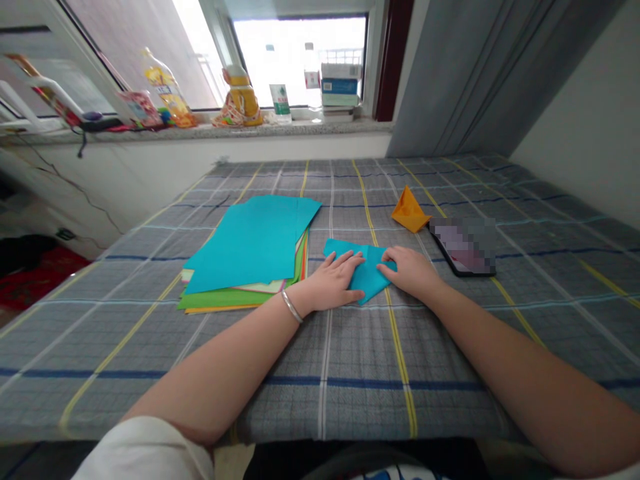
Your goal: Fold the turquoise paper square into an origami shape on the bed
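Note:
A folded teal paper lies on the grey checked cloth in front of me. My left hand, with a silver bangle on its wrist, lies flat on the paper's left part, fingers stretched out. My right hand presses on the paper's right edge with its fingers curled down onto it. A folded orange paper shape stands behind, to the right.
A stack of coloured sheets, teal on top, lies to the left. A black phone rests right of my hands. Bottles, boxes and packets line the windowsill at the back.

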Motion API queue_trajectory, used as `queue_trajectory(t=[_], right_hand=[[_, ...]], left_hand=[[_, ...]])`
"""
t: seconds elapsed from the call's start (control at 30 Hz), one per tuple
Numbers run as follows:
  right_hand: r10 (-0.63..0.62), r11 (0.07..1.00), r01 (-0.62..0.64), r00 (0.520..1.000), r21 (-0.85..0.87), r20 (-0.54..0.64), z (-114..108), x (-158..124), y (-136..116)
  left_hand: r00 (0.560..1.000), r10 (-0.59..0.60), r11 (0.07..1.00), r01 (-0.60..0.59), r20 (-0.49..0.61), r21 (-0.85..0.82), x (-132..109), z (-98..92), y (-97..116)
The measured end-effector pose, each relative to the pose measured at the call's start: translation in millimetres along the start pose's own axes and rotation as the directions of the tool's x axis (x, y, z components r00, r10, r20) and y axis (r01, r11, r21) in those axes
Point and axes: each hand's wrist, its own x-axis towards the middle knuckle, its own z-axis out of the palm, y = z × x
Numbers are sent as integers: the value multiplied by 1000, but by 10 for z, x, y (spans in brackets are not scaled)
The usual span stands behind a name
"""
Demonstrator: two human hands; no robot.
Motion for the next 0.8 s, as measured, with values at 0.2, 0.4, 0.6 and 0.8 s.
queue_trajectory(t=[0.2,0.4,0.6,0.8], right_hand=[[2,1000,-2,1000,-13,4,3,-2,3],[0,1000,0,1000,-25,2,9,1,1],[-11,1000,11,1000,-22,5,20,8,18],[7,1000,-7,1000,13,-14,25,0,17]], left_hand=[[986,-57,998,51,-154,-45,45,104,37],[990,32,991,-14,-134,132,31,138,132],[995,55,983,-39,-84,178,32,119,80],[993,46,989,-30,-111,141,11,115,83]])
